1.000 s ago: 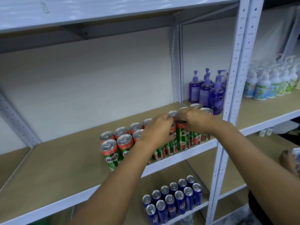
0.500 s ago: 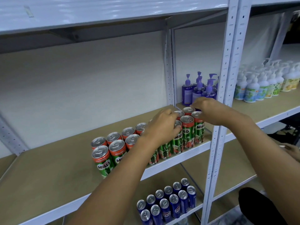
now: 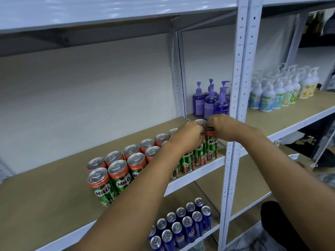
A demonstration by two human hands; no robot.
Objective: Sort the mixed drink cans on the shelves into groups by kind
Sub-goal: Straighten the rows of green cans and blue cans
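Closing the row, we have moved both hands rightward to its far end: left hand and right hand grip the end Milo cans, hard by the shelf upright. Green group looks nearly complete; open room lies leftward only.

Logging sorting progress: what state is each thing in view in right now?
Milo cans: upright, two rows on the middle shelf.
Blue cans: upright, grouped on the lower shelf.
Left hand: curled over cans at the right end.
Right hand: gripping the end can's top.
Purple pump bottles: upright.
White pump bottles: upright.
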